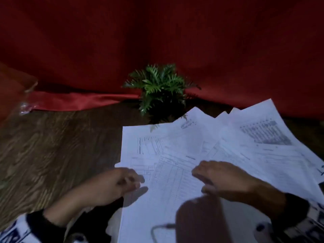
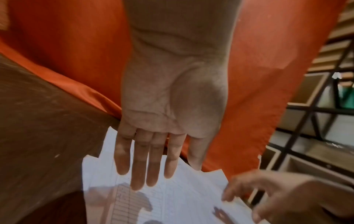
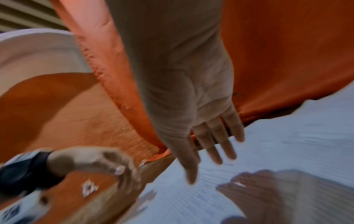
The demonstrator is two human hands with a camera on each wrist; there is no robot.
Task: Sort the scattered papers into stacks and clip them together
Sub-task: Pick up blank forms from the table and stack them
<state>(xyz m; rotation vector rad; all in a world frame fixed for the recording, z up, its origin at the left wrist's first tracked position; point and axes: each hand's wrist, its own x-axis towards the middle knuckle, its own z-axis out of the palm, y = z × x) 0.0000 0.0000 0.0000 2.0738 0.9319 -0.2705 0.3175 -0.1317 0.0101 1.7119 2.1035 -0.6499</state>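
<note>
White papers [image 1: 201, 155] lie spread on the brown wooden table [image 1: 52, 146], near a small green plant [image 1: 161, 88] and red cloth [image 1: 157, 32]. The left hand [image 1: 112, 183] and right hand [image 1: 222, 179] hover flat over them, fingers loose, holding nothing.

Matt white paper sheets [image 1: 184, 172] lie on a grained wood table [image 1: 52, 146] before red cloth [image 1: 157, 32].

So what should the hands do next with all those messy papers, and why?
Probably slide the top printed sheet toward the person and square it up. The papers lie fanned and overlapping on the wooden table, and the left hand and right hand are over that sheet with straight fingers, gripping nothing.
</note>
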